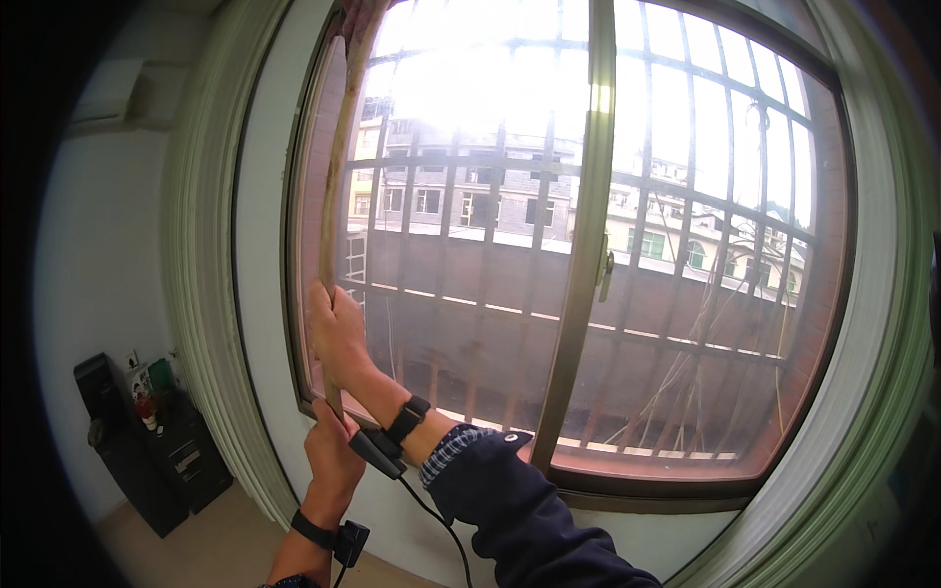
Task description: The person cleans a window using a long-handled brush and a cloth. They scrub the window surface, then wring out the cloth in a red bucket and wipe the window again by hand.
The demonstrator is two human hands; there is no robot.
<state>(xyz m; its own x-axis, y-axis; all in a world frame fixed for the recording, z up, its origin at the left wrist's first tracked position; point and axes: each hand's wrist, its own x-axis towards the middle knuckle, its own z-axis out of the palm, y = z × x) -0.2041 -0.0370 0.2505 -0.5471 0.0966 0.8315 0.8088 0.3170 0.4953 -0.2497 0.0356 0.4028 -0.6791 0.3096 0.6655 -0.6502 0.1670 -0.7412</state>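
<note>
A long wooden pole [334, 169] stands nearly upright along the left side of a sliding window [601, 169]. My right hand [340, 334] is wrapped around its lower part. Just below, my left hand [332, 448] grips the same pole near its lower end, which my fingers partly hide. At the top, a dark reddish cloth [362, 26] shows against the upper left of the glass. Whether it is tied to the pole cannot be told, as the picture cuts it off. Each wrist wears a black strap with a small device and a cable.
Metal security bars [548, 213] cross outside the glass, with buildings beyond. A window latch [606, 275] sits on the middle frame. Pale moulding [202, 257] surrounds the window recess. Lower left, a black cabinet [187, 456] carries small items. An air conditioner [103, 92] hangs at upper left.
</note>
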